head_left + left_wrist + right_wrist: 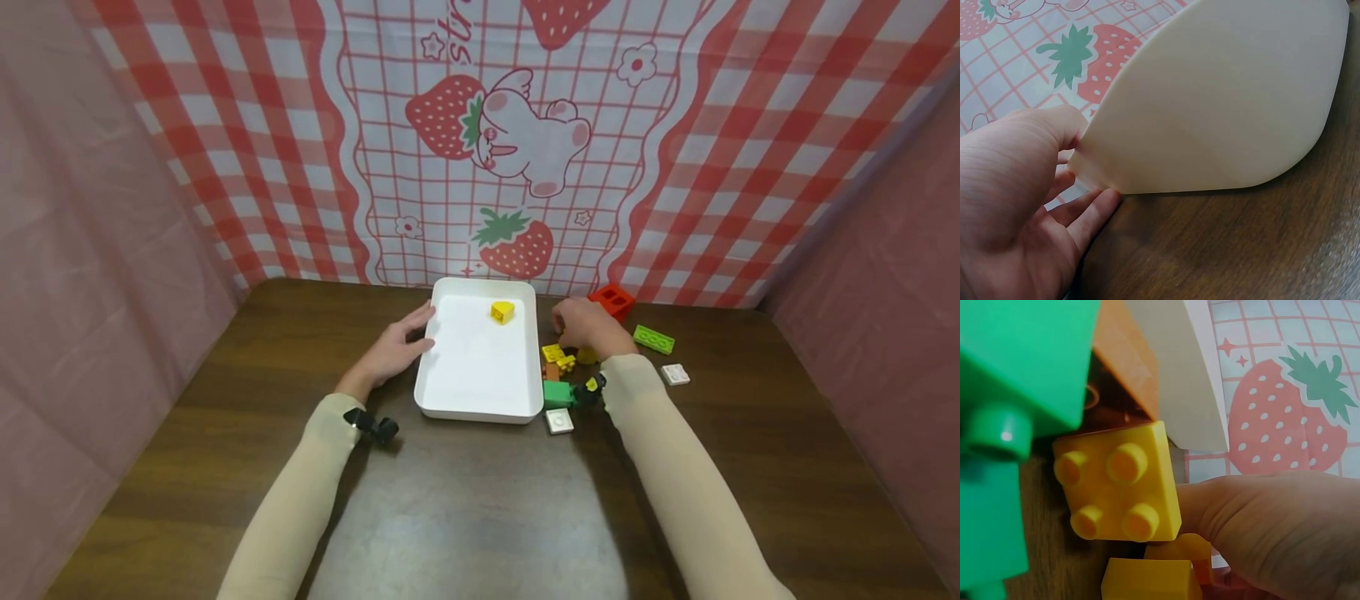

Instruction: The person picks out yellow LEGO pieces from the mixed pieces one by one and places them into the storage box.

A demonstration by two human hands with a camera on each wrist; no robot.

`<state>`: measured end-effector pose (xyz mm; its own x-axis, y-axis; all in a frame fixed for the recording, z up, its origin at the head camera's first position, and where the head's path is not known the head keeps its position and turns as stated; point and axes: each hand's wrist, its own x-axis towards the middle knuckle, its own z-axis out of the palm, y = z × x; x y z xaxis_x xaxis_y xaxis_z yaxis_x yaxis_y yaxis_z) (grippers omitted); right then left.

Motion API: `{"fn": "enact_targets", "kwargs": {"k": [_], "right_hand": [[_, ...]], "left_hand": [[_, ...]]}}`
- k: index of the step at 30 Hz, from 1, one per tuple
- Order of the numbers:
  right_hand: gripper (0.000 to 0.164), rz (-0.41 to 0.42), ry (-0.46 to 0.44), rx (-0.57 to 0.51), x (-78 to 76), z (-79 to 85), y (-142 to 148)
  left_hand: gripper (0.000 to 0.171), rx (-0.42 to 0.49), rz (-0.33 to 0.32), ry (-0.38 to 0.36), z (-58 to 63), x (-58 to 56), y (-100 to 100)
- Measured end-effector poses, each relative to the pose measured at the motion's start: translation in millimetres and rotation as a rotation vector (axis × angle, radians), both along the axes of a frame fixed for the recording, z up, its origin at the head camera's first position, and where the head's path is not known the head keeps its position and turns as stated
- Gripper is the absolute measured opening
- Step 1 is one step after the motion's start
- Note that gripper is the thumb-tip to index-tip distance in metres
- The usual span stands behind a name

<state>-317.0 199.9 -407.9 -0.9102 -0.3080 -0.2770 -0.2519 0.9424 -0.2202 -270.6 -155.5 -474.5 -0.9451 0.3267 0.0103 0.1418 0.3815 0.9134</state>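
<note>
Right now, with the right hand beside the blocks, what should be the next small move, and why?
Probably the right hand should pinch the four-stud yellow block: it lies close to that hand, while the left hand touches the white tray, where one yellow piece lies.

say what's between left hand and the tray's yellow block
Head view: only the left side and bare floor of the tray separate the left hand from the yellow block.

Left hand [392, 352] with thumb spread, right hand [588, 325] angled downward.
</note>
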Motion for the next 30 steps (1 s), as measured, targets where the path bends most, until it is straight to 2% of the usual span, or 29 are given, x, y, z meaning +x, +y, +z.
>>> {"fn": "enact_targets", "kwargs": {"k": [8, 17, 24, 30], "right_hand": [[0.012, -0.002, 0.013, 0.013, -2.6, -5.0, 1], [0.013, 0.005, 0.022, 0.010, -1.7, -3.3, 0], [0.016, 0.002, 0.006, 0.016, -12.5, -11.1, 3], [0.011, 0.011, -0.010, 0.008, -2.9, -0.8, 1]], "left_hand": [[0.068, -0.003, -0.003, 0.004, -0.3, 0.1, -1], [0.068, 0.009, -0.004, 0.006, 1.0, 1.8, -1], [0.067, 0.011, -0.005, 0.014, 0.1, 1.4, -1], [0.068, 0.016, -0.003, 0.006, 0.3, 1.6, -1]]}}
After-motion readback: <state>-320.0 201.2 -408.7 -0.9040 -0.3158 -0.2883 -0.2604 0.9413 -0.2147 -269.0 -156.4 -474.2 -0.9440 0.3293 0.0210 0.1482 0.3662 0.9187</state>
